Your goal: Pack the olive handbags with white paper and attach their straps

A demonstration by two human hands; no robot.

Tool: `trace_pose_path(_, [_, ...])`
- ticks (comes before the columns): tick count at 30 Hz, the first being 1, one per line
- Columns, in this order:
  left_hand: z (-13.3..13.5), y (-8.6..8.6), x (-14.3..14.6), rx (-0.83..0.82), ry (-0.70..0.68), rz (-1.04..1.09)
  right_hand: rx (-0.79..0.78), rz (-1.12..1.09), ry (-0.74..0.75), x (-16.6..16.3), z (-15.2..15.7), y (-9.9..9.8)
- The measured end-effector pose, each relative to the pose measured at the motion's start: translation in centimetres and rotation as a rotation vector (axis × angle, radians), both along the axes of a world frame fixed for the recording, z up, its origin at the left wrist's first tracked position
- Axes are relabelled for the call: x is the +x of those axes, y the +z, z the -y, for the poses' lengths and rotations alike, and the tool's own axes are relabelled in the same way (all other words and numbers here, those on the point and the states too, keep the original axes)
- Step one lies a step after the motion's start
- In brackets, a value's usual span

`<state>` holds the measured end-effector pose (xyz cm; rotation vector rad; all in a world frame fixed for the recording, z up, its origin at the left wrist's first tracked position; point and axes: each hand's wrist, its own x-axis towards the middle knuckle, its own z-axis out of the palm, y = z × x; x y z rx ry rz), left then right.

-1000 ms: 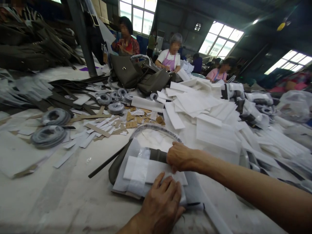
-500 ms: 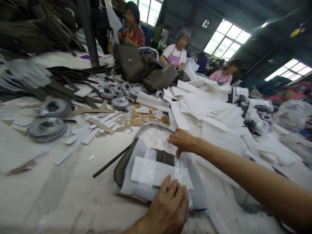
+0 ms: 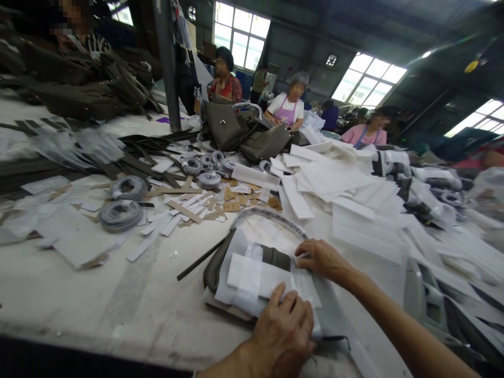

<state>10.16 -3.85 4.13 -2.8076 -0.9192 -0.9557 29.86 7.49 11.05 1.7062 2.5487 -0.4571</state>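
Take the clock about the bag, 12 pointing away from the wearer. Find the dark bag (image 3: 216, 265) lying on the pale tabletop (image 3: 177, 320), just ahead of the wearer, partly beneath both hands. Note a white sheet (image 3: 223, 291) laid over it, a white foam strip (image 3: 270, 279) across the front, and clear tape (image 3: 250, 281) running over the strip.

Find the left hand (image 3: 281, 325) at 5 o'clock, back upward, at the end of a forearm reaching in low from 6. Observe fingers (image 3: 289, 302) slightly spread and gently bent, angled toward 12 to 1, not closed on anything, tips resting about the foam strip's lower edge. See the thumb only in part, low on the 4 o'clock side.

Find the right hand (image 3: 321, 257) at 2 o'clock, at the end of a bare forearm slanting in from 4. Observe its fingers (image 3: 307, 248) curved and directed toward 9, tips at the right end of the bag's exposed dark band. Cannot tell whether pinching film there or merely touching.

Log handle (image 3: 268, 212), sleeved in clear film, arching at 12; dark strap (image 3: 202, 257) trailing outward at 10. Log farther off: wrapped coils (image 3: 120, 215) near 10, brown tags (image 3: 232, 202) at 11, more dark bags (image 3: 263, 142) at 12, loose foam sheets (image 3: 334, 170) at 1.
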Motion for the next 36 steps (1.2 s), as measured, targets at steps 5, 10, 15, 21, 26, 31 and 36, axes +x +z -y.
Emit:
trace_pose_path(5, [-0.2, 0.0, 0.0, -0.046, -0.034, -0.062, 0.087, -0.34, -0.192, -2.3, 0.2, 1.8])
trace_pose_path(10, [-0.4, 1.2, -0.2, -0.195, -0.069, -0.168, 0.104, -0.301, -0.157, -5.2, 2.7, -2.0])
trace_pose_path(15, [-2.5, 5.9, -4.1, -0.337, -0.024, -0.229, 0.044, -0.136, -0.081, -5.7, 3.6, -5.1])
trace_pose_path(21, [-5.6, 6.0, -9.3, -0.568, 0.296, -0.319, 0.04, -0.186, -0.099, -6.2, 3.9, -2.9])
trace_pose_path(26, [-3.9, 4.6, -9.8, -0.65, 0.313, -0.335, 0.053, -0.232, -0.107, -6.3, 5.4, -3.2])
trace_pose_path(31, [-2.0, 6.4, -10.9, -0.805, 0.225, -0.425, -0.064, -0.258, -0.097, -5.8, 6.9, -3.0])
trace_pose_path(36, [-5.4, 9.0, -12.4, -0.651, 0.436, -0.318, -0.111, -0.32, -0.076, -5.9, 5.3, -0.9])
